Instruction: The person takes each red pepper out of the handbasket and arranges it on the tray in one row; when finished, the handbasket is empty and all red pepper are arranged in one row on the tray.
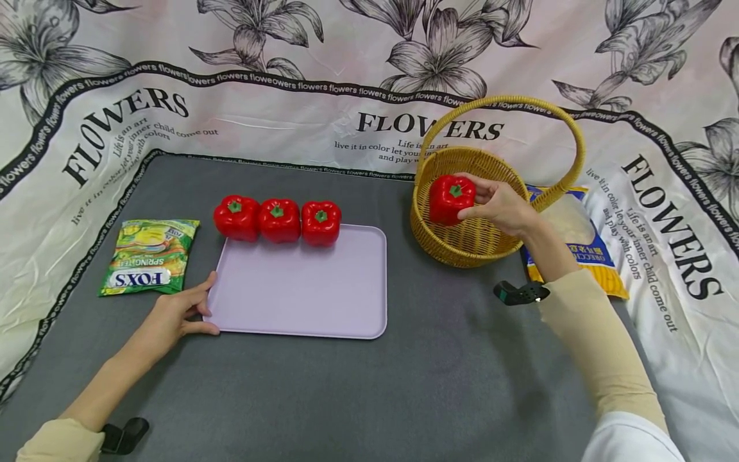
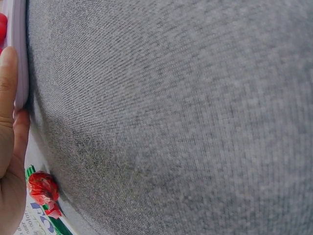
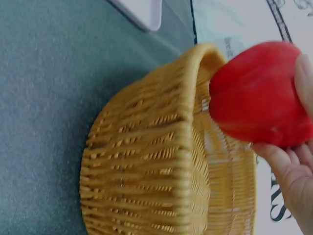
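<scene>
My right hand (image 1: pixel 501 204) holds a red bell pepper (image 1: pixel 446 200) with a green stem, thumb on the near side and fingers behind. The pepper overlaps the yellow wicker basket (image 1: pixel 456 262) in the head view; the right wrist view has the pepper (image 3: pixel 259 93) beside the basket's rim (image 3: pixel 185 127). At the lower left corner of a lilac tray (image 1: pixel 300 289), my left hand (image 1: pixel 176 314) grips the edge, its thumb (image 2: pixel 7 88) along the rim. Three more red bell peppers (image 1: pixel 280 220) stand in a row at the tray's far edge, the leftmost reaching past its corner.
A green and yellow Fox's packet (image 1: pixel 151 256) lies left of the tray. Behind the right forearm, a blue and yellow bag (image 1: pixel 583 240) lies beside the basket. The basket's tall handle (image 1: pixel 577 147) arches above it. Flower-printed cloth (image 1: pixel 277 122) borders the grey surface (image 1: pixel 369 391).
</scene>
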Action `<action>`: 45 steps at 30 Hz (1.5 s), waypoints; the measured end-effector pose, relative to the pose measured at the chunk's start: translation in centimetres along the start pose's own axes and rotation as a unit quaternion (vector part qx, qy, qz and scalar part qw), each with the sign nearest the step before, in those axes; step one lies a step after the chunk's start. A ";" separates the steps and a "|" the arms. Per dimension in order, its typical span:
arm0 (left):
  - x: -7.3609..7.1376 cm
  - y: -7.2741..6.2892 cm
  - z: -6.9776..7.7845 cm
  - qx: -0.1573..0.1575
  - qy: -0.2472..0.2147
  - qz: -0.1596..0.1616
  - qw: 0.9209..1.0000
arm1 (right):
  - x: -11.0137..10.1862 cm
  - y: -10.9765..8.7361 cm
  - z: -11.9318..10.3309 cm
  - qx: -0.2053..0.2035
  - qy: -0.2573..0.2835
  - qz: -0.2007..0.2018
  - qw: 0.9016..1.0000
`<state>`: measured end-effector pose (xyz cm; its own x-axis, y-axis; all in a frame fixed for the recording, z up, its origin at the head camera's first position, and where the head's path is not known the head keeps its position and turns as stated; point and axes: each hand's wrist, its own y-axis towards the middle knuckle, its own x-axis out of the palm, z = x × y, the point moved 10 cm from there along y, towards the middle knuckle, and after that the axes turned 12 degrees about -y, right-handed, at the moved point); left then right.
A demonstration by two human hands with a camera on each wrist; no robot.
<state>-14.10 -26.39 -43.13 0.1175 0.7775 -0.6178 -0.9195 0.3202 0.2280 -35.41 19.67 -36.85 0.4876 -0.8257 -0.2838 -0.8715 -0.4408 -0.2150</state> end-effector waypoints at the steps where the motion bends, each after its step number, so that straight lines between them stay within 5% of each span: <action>1: 0.0 0.0 0.1 0.001 0.001 0.002 1.000 | 0.0 0.0 -0.1 0.007 0.005 0.001 1.000; 11: -0.1 -0.1 -0.1 0.000 -0.006 0.002 1.000 | 0.9 -0.5 -1.0 0.036 0.067 -0.005 0.997; 34: 0.0 0.2 0.1 0.003 0.011 -0.001 1.000 | 2.6 -0.9 -2.4 0.074 0.071 0.001 0.995; 45: 0.0 0.0 0.1 0.014 0.003 0.006 1.000 | 5.0 -0.3 -3.2 0.039 0.116 -0.029 0.992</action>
<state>-14.05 -26.32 -43.01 0.1032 0.7779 -0.6199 -0.9097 0.3259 0.2575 -32.84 14.53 -35.26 0.5038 -0.8624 -0.0487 -0.8314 -0.4688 -0.2984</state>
